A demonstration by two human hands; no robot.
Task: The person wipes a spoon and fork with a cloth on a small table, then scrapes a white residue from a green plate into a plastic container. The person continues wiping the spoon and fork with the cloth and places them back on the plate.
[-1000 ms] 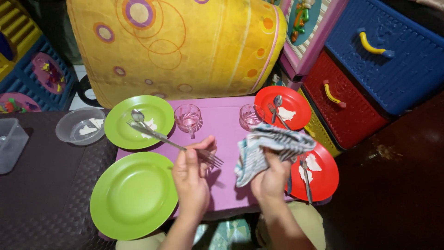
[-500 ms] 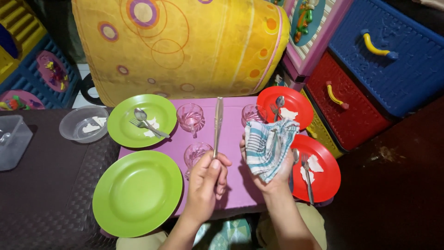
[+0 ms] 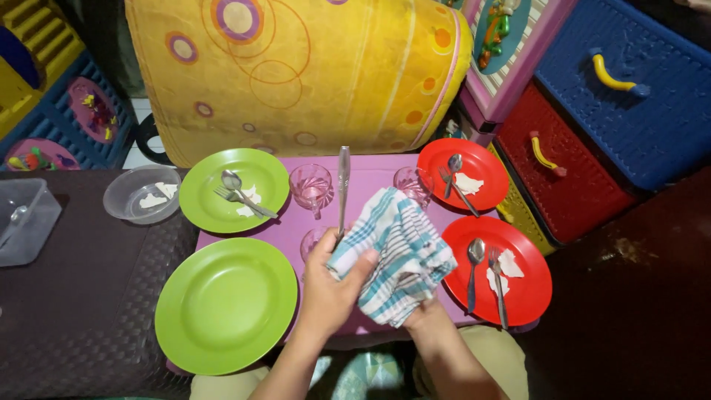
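The left hand (image 3: 329, 289) was closed around the lower end of a metal utensil (image 3: 343, 189), which stood nearly upright, its handle pointing away over the purple worktop (image 3: 374, 178). Which end lay in the grip could not be told; the cloth hid it. The right hand (image 3: 418, 311) was largely concealed beneath a white-and-teal striped cloth (image 3: 396, 252), which it pressed against the lower part of the utensil. Its fingers appeared curled into the cloth, though how far could not be confirmed.

Judgement on the wiping in hand: it would be done well by keeping the left grip firm and low, folding the cloth fully around the metal, and drawing it along the length without letting the upper end swing toward the glass cups.

A pink glass cup (image 3: 312, 183) stood just left of the utensil's upper end, and another (image 3: 412, 181) to its right; a third (image 3: 312, 241) was partly hidden by the left hand. A bare green plate (image 3: 226, 305) lay left of that hand. A further green plate (image 3: 215, 211) carried a spoon and fork. Two red plates (image 3: 485, 159) (image 3: 529, 285) to the right each carried cutlery and a scrap of white paper.
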